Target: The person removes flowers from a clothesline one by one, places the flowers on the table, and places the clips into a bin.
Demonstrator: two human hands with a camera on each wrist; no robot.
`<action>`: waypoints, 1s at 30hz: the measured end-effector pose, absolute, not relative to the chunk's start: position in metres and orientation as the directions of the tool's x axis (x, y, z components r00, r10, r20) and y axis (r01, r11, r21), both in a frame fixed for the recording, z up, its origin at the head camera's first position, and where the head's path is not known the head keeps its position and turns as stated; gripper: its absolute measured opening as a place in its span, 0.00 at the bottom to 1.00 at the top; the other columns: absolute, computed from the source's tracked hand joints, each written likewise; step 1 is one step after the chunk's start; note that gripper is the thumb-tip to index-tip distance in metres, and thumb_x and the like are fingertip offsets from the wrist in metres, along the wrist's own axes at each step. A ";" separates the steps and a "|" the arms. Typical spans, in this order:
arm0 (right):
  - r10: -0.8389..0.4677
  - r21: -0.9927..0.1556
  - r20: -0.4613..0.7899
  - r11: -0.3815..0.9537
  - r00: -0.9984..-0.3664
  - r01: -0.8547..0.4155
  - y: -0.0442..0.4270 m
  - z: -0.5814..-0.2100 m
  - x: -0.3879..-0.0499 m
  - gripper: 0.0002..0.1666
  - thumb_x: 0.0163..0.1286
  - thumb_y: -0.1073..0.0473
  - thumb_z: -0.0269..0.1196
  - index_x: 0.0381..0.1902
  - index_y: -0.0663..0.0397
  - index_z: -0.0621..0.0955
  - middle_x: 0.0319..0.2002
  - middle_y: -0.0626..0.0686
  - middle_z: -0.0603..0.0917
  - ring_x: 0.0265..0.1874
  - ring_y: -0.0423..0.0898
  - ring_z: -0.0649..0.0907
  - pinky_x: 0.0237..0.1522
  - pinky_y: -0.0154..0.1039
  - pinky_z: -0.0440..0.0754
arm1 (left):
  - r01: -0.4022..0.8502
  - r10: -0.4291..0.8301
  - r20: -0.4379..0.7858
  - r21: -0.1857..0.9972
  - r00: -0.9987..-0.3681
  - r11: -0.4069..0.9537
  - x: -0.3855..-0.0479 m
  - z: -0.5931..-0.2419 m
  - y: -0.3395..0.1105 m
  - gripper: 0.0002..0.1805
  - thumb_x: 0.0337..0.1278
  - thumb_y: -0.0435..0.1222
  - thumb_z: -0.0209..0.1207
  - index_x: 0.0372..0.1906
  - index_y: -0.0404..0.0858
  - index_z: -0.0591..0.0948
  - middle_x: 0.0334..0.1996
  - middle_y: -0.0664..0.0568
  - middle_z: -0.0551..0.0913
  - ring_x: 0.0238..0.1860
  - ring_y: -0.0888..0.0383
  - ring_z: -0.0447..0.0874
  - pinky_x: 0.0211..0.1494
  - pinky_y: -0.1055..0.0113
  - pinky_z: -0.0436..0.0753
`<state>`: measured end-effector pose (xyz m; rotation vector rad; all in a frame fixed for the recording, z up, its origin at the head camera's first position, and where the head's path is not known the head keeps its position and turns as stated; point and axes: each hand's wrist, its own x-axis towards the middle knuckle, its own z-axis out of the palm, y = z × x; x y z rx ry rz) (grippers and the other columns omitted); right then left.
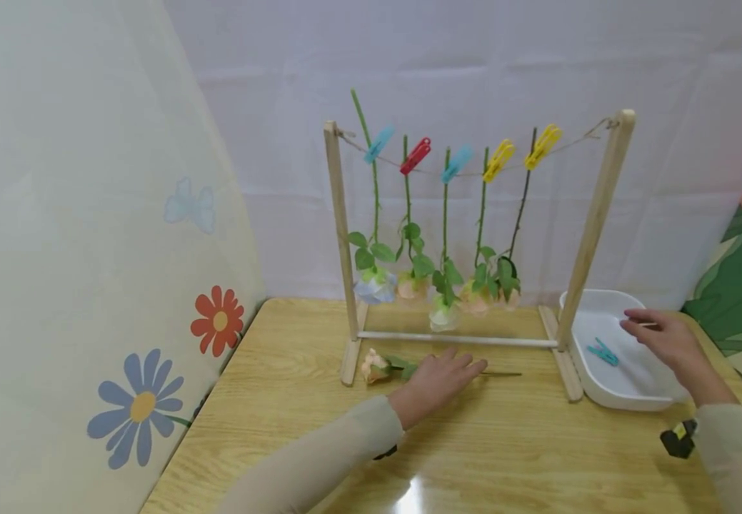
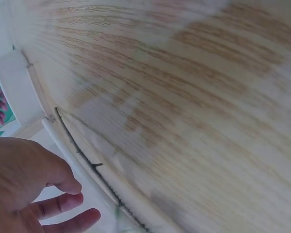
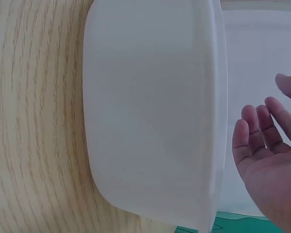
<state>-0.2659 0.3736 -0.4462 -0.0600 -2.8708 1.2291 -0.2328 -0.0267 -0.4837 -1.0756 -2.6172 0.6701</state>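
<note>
A peach rose lies on the table, its bloom toward the left and its dark stem running right. Above that stem hovers my left hand, fingers loosely bent and apart from it in the left wrist view. My right hand is over the white tray, with fingers spread and nothing between them in the right wrist view. Inside the tray lies a teal clothespin, left of the right hand and not touched by it.
Behind the hands stands a wooden frame with a white lower bar. Several roses hang head down from its twine, clipped by blue, red and yellow clothespins. A painted wall panel borders the table on the left.
</note>
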 end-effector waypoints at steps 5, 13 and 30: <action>0.046 -0.727 0.025 0.686 -0.999 0.013 0.374 -0.443 -0.268 0.39 0.79 0.43 0.52 0.69 0.74 0.68 0.62 0.77 0.72 0.46 0.56 0.83 0.48 0.56 0.79 | 0.595 0.724 0.062 -0.523 -0.687 0.610 -0.233 -0.483 -0.028 0.36 0.67 0.34 0.63 0.75 0.56 0.63 0.55 0.60 0.77 0.53 0.59 0.79 0.27 0.71 0.82; 0.034 -0.743 0.016 0.670 -0.999 0.011 0.367 -0.430 -0.268 0.42 0.80 0.39 0.49 0.72 0.71 0.65 0.62 0.76 0.74 0.51 0.60 0.80 0.50 0.58 0.78 | 0.584 0.736 0.125 -0.527 -0.666 0.617 -0.233 -0.471 -0.031 0.34 0.66 0.41 0.64 0.74 0.53 0.65 0.57 0.59 0.78 0.52 0.59 0.79 0.31 0.70 0.84; -0.036 -0.768 0.145 0.627 -0.989 -0.135 0.358 -0.383 -0.273 0.39 0.79 0.43 0.53 0.70 0.72 0.67 0.34 0.18 0.74 0.35 0.17 0.73 0.36 0.21 0.74 | 0.570 0.770 0.248 -0.548 -0.588 0.612 -0.233 -0.433 -0.029 0.28 0.70 0.45 0.59 0.71 0.51 0.68 0.54 0.57 0.78 0.47 0.56 0.81 0.24 0.70 0.79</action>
